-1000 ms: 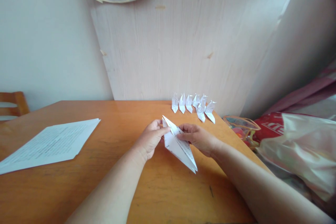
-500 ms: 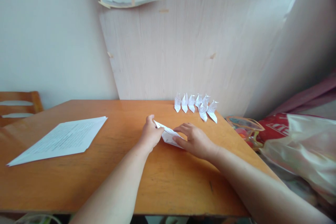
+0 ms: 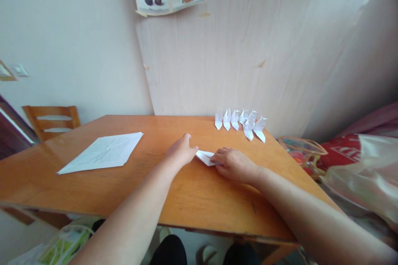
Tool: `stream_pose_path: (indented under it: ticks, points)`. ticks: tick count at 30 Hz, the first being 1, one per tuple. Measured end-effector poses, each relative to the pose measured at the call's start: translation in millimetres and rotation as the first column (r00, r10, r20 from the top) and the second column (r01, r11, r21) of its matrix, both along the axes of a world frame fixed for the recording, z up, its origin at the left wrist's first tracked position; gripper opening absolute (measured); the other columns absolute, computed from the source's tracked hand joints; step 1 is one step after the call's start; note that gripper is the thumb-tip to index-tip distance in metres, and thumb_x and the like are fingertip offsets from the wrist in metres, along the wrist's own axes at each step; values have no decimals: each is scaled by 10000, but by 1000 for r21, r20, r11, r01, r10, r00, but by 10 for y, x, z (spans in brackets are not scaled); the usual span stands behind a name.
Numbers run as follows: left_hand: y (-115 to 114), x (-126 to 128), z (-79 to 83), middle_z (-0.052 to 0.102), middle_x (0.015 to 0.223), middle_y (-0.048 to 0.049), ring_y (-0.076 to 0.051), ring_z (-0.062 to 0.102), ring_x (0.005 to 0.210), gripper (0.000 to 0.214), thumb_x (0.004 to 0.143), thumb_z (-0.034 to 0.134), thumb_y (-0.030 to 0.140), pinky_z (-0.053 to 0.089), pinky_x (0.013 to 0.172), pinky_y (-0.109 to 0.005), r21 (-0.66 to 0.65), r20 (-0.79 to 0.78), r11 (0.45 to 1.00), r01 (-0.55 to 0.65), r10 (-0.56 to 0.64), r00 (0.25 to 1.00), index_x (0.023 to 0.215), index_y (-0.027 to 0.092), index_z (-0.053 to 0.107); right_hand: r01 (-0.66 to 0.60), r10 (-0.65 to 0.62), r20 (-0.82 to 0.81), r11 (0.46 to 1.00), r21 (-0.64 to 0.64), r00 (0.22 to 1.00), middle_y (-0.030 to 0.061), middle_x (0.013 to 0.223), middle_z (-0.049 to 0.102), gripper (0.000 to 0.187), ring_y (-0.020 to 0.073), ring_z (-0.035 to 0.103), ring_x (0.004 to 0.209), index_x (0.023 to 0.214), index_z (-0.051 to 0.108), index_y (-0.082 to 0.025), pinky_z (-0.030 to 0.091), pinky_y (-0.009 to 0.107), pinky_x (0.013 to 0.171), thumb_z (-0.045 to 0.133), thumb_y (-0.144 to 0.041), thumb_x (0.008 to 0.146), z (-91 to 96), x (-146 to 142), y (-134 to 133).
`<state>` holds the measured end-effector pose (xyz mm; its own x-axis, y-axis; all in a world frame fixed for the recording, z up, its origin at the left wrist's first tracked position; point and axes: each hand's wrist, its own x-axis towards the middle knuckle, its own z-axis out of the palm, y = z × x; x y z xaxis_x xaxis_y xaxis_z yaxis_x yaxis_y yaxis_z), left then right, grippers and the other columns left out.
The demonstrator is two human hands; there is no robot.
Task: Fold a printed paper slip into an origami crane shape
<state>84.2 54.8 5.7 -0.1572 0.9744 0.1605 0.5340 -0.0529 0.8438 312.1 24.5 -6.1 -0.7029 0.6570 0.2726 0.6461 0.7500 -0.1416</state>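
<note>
A small folded white paper (image 3: 205, 157) with print on it lies low over the table in front of me. My right hand (image 3: 234, 165) covers its right end, fingers curled onto the paper. At the left tip of the paper is my left hand (image 3: 183, 150), thumb and forefinger apart with nothing visible between them; whether the thumb touches the tip I cannot tell. Farther back, several folded paper figures with upright points (image 3: 235, 120) stand in a group near the table's right rear edge.
The wooden table (image 3: 161, 128) meets a pale panel at the back. A stack of printed sheets (image 3: 105, 151) lies on the left, with a wooden chair (image 3: 52, 120) beyond. Bags (image 3: 367, 174) crowd the right side. A plastic bag (image 3: 66, 242) sits below the front edge.
My left hand has let go of the folded paper's left end. My right fingers have closed down on the paper, which now lies flatter. The view has turned left.
</note>
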Motion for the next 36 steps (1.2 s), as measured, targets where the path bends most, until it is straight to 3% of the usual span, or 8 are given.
stream_pose_path:
  ticks: [3, 6, 10, 14, 18, 22, 27, 36]
  points:
    - [0, -164, 165, 630, 786, -29, -273, 606, 926, 300, 656, 729, 217, 385, 758, -310, 73, -101, 994, 82, -75, 992, 942, 250, 644, -46, 46, -1, 998, -31, 999, 67, 989, 677, 310, 213, 605, 937, 1039, 711, -220, 424, 306, 813, 548, -92, 808, 13, 0, -32]
    - [5, -156, 216, 644, 777, -30, -229, 593, 816, 116, 690, 650, 190, 393, 721, -301, 88, -179, 965, 246, -228, 957, 797, 229, 674, -75, 76, 4, 995, -71, 997, 64, 984, 677, 314, 216, 605, 930, 1016, 711, -222, 425, 307, 804, 577, -86, 766, 44, 3, -64]
    - [-45, 34, 98, 689, 766, -17, -199, 606, 722, 114, 696, 618, 177, 422, 663, -288, 33, -224, 880, 474, -455, 862, 744, 223, 710, -94, 92, -23, 989, -116, 996, 59, 975, 677, 295, 216, 608, 913, 1016, 707, -221, 429, 307, 794, 602, -113, 762, 55, 19, -65]
    - [-105, 131, -64, 679, 772, -24, -203, 609, 742, 112, 700, 640, 183, 425, 653, -284, 30, -254, 811, 585, -560, 789, 734, 230, 736, -42, 30, -86, 989, -143, 996, 62, 983, 684, 338, 204, 617, 904, 1056, 690, -207, 440, 302, 799, 541, -72, 785, 54, 19, -46]
    - [-133, 65, -158, 618, 754, -20, -175, 571, 688, 137, 766, 614, 197, 399, 622, -271, 30, -291, 757, 653, -618, 730, 743, 236, 743, 2, -21, -105, 985, -175, 994, 57, 966, 680, 283, 196, 621, 890, 1015, 696, -208, 447, 293, 788, 533, -86, 817, 69, 1, -45]
    - [-147, -7, -179, 601, 807, -20, -176, 579, 741, 169, 800, 569, 156, 406, 663, -275, 10, -326, 738, 674, -635, 701, 774, 230, 719, 1, -18, -91, 985, -175, 996, 51, 945, 663, 229, 189, 616, 870, 951, 695, -211, 448, 293, 780, 538, -96, 829, 63, 7, -42]
    - [-153, -33, -165, 593, 829, -25, -182, 563, 744, 215, 832, 533, 137, 387, 664, -289, -17, -360, 695, 719, -675, 644, 823, 242, 721, -23, 4, -92, 978, -207, 996, 43, 959, 652, 228, 187, 607, 856, 990, 687, -230, 453, 300, 775, 593, -129, 809, 61, 46, -37]
    - [-221, -29, -24, 573, 886, -6, -170, 562, 769, 143, 791, 600, 207, 387, 645, -274, -148, -416, 678, 720, -704, 576, 897, 245, 687, -43, 23, -96, 975, -218, 995, 49, 944, 638, 171, 187, 591, 864, 990, 691, -223, 453, 298, 770, 643, -167, 836, 80, 32, -67]
